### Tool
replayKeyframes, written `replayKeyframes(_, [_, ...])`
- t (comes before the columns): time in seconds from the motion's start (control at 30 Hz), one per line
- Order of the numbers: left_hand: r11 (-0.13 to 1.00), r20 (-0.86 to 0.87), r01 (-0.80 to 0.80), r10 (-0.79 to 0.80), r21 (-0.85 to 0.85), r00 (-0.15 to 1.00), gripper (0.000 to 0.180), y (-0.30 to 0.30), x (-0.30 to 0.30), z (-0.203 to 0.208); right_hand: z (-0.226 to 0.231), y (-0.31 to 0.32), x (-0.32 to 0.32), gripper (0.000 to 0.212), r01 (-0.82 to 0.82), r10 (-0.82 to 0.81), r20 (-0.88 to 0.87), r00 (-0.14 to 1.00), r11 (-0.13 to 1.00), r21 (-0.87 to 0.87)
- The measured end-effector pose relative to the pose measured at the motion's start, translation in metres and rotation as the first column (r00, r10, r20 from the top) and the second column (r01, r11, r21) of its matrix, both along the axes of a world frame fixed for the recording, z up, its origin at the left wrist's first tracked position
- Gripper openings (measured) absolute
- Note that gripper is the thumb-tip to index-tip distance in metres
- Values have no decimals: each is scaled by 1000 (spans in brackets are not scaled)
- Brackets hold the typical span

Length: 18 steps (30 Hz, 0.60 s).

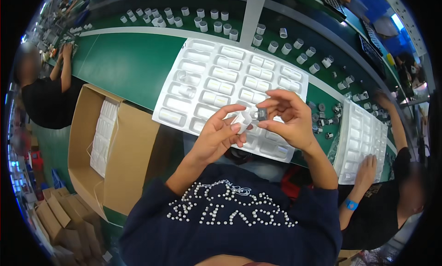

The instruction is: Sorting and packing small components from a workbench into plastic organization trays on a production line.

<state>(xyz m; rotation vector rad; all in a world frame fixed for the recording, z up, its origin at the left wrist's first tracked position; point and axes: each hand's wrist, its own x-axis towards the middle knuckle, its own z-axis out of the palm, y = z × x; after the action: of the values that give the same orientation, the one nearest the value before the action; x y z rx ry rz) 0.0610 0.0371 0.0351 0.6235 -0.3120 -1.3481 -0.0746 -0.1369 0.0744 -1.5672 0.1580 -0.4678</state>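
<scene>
Pinched between thumb and fingers, a white tube (244, 120) sits in the left hand (215, 135), while the right hand (293, 119) holds a small grey-and-white part (261, 114) between its thumb and fingertips, right at the tube's upper end. Both are held up over the near side of a white tray (177, 104), many of whose pockets hold white pieces (222, 73); the tray lies on a green bench (122, 63). From this head view, the step in hand looks like joining the two parts or drawing them apart; I cannot tell which, nor whether their ends touch. Either way, the next move seems to call for keeping the tube steady and both ends in line, with a light pinch, since a crooked push or pull could make them slip.
</scene>
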Motion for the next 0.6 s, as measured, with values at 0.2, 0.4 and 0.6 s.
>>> replayKeyframes(0.2, [994, 2, 69, -70, -80, 998, 27, 1, -2, -8, 5, -5, -1, 53, -48, 63, 58, 996, 972, -231])
replayKeyframes(0.4, [994, 51, 105, -105, 6, 993, 31, -1, 1, -15, 3, -2, 1, 41, -60, 89, 26, 996, 829, -555])
replayKeyframes(0.6, [963, -168, 267, -269, -36, 948, 33, -7, 6, -32, 3, 11, 3, 39, 20, 30, 69, 997, 779, -627])
